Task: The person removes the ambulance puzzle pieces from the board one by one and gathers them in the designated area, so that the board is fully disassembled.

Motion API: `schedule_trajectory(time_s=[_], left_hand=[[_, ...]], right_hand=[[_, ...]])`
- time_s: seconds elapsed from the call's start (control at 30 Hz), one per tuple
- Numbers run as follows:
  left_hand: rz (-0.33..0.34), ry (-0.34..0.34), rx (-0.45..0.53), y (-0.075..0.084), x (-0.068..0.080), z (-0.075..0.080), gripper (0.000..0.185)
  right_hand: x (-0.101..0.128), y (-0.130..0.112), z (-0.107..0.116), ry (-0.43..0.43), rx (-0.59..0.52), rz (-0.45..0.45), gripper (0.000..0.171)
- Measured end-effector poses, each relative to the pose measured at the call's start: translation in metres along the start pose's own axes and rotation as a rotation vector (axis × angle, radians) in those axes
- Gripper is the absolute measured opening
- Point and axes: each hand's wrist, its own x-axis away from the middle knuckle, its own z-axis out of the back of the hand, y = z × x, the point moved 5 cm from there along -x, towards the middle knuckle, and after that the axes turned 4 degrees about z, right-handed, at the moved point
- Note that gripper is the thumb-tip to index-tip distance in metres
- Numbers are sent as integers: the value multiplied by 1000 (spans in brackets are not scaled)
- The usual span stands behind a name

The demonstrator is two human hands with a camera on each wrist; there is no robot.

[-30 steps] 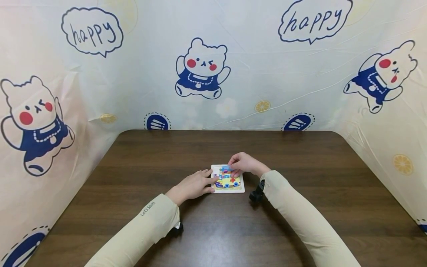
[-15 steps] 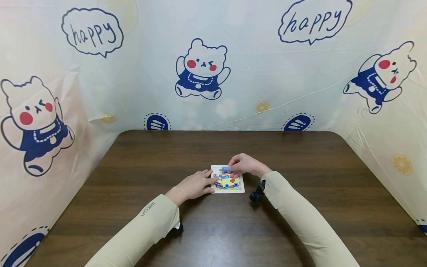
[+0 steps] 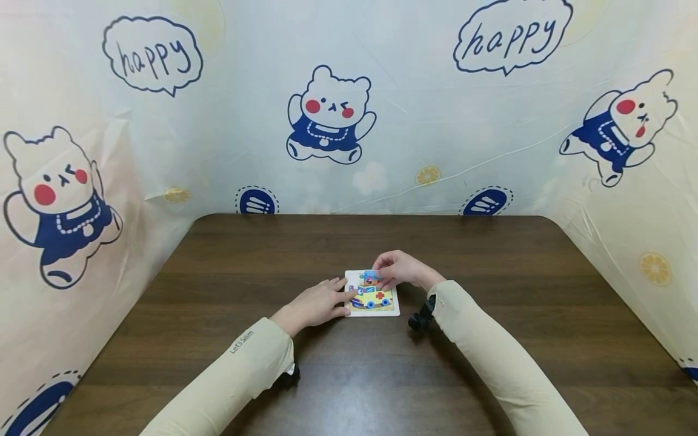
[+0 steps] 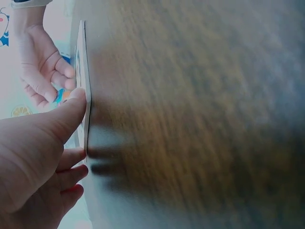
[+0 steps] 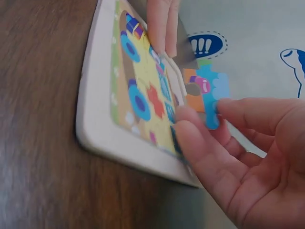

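Observation:
A small white-framed jigsaw puzzle board (image 3: 372, 313) lies flat on the table, with a yellow ambulance picture in it. My left hand (image 3: 316, 304) rests at its left side, fingers extended; one finger reaches over the picture and the thumb (image 4: 71, 109) touches the near edge. Between thumb and fingers, my right hand (image 3: 405, 270) pinches a blue and orange puzzle piece (image 5: 209, 90) above the upper part of the board. That piece stands tilted off the board in the right wrist view. The right fingers hide some of the picture's upper right.
Brown wooden table (image 3: 349, 375) surrounds the board on all sides. A patterned cloth (image 3: 403, 121) with bears hangs behind and at both sides. A black wrist camera (image 3: 421, 319) sits under the right wrist, close to the tabletop.
The puzzle piece tilts slightly in the right fingers. Both hands and the board stay nearly in place.

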Motion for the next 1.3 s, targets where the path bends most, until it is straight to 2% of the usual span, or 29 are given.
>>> schedule_trajectory(time_s=[0.23,0.47,0.63,1.03,1.3], left_hand=[[10,8,10,-2,1,-2,49],[9,12,-1,-1,1,-2,49],[7,14,-11,0,1,-2,49],[7,6,-3,1,1,-2,50],[9,6,3,1,2,-2,50]], right_hand=[[7,2,20,133,61,12,17],[19,8,47,198,86,51,18],[32,13,68,236,122,30,20],[53,37,97,227,188,15,26],[58,56,105,217,187,-52,25]])
